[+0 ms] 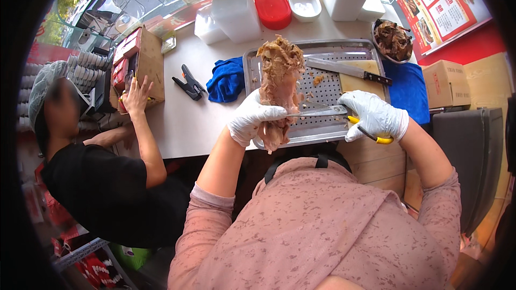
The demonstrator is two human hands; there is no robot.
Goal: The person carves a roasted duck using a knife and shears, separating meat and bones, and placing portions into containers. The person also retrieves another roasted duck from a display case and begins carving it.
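My left hand [254,117], in a white disposable glove, grips a long piece of cooked meat [278,76] by its lower half. It looks like a poultry carcass, held upright over a perforated metal tray [318,131]. In my gloved right hand [369,114] are kitchen scissors [322,110] with yellow and black handles. The blades are spread, and their ends reach the meat beside my left thumb. Behind the scissors, a knife [342,69] with a dark handle lies partly across a cutting board [360,82] on the tray. Small meat scraps [318,79] are scattered there.
To the left, a co-worker [100,177] reaches into a cardboard box [149,68]. A black stapler [189,84] and a blue cloth [226,78] lie nearer the tray. A bowl of meat pieces [393,40] stands at the back right. White containers [236,12] and a red-lidded tub [273,10] line the back.
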